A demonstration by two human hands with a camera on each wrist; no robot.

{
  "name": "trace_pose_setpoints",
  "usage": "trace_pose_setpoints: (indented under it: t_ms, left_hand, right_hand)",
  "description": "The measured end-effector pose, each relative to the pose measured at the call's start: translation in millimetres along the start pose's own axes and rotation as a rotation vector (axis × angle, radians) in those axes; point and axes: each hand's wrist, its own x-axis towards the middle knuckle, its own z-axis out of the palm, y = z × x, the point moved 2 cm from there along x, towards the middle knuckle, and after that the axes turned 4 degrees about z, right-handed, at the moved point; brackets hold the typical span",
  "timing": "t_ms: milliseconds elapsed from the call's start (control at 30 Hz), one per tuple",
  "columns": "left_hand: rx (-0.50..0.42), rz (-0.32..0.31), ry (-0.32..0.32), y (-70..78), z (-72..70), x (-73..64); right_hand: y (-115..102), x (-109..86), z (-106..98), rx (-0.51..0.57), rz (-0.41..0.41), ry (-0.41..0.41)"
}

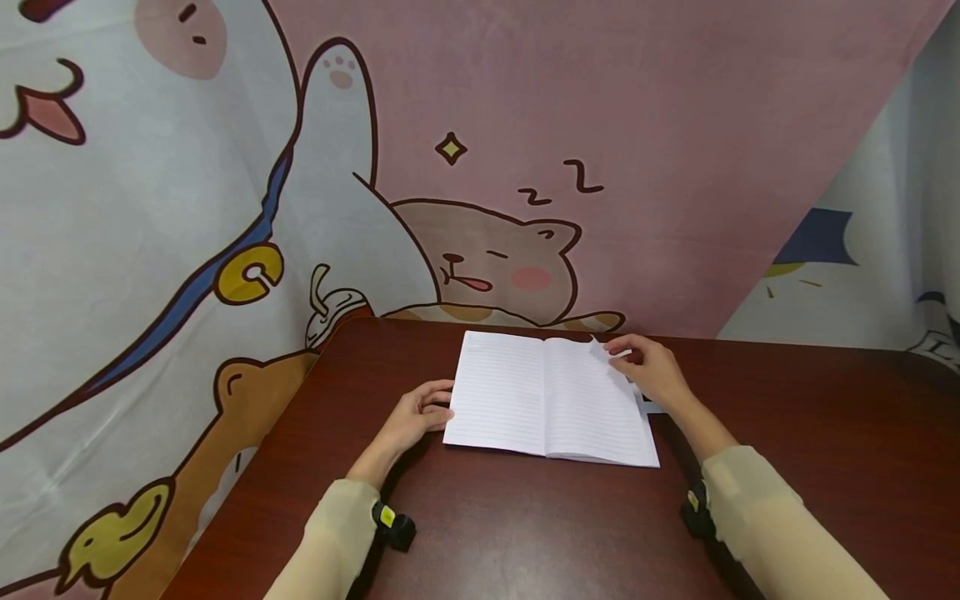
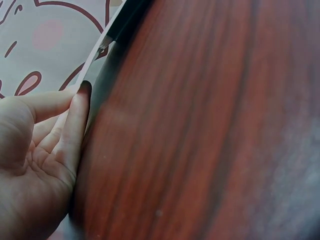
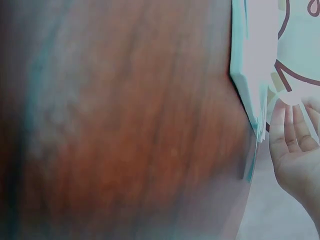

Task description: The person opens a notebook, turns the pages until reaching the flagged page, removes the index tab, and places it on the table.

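An open notebook (image 1: 498, 396) with white lined pages lies on the table. At its left edge, my left hand (image 1: 408, 419) holds on, and in the left wrist view that hand (image 2: 42, 150) pinches the thin edge between thumb and finger. At the upper right corner my right hand (image 1: 651, 368) pinches a page (image 1: 598, 350) whose corner is lifted and bent over. The right wrist view shows the right hand (image 3: 295, 145) with its fingers at the raised paper, beside the notebook's layered page edges (image 3: 240, 95).
The dark reddish-brown wooden table (image 1: 525, 533) extends around the notebook. A pale strip (image 1: 655, 407) sticks out from under its right side. Behind the table hangs a cartoon-printed cloth (image 1: 675, 167). Each wrist wears a small black camera (image 1: 395, 528).
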Motion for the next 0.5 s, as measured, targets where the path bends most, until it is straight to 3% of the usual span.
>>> trace_pose_setpoints:
  t_ms: [500]
  left_hand:
    - [0.003, 0.008, -0.01, 0.4, 1.0, -0.8]
  right_hand:
    - [-6.5, -1.5, 3.7, 0.025, -0.011, -0.074]
